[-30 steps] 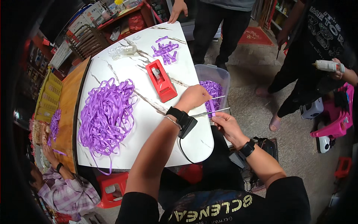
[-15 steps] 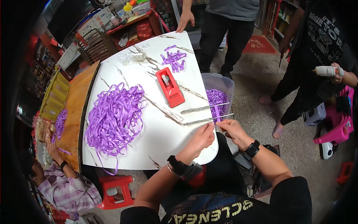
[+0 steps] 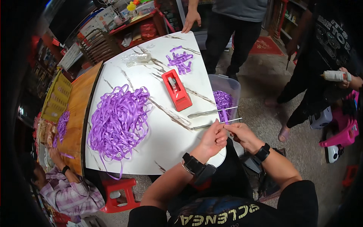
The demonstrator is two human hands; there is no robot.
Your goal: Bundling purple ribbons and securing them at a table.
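Two thin metal rods [image 3: 215,124] lie near the table's right edge and jut past it, side by side. A strip of purple ribbon [image 3: 225,115] runs across both rods beyond the edge. My right hand [image 3: 245,137] pinches the near end of this ribbon between thumb and forefinger. Close beside it, my left hand [image 3: 214,139] is closed with curled fingers, by the nearer rod; whether anything is in it is hidden. A large tangled heap of purple ribbon [image 3: 119,121] lies on the table's left part. A red tape dispenser [image 3: 177,90] stands beyond the rods.
Short purple ribbon pieces [image 3: 180,61] and a clear plastic roll [image 3: 141,58] lie at the table's far end. A clear bin [image 3: 233,85] of purple pieces stands beside the table. Two people stand beyond, one holding a glue gun [image 3: 334,76]; another works at left near a red stool [image 3: 120,193].
My left hand's fingertips have come away from the ribbon, with the hand turned and its fingers curled. My right hand keeps its pinch on the ribbon. The whole view has shifted slightly.
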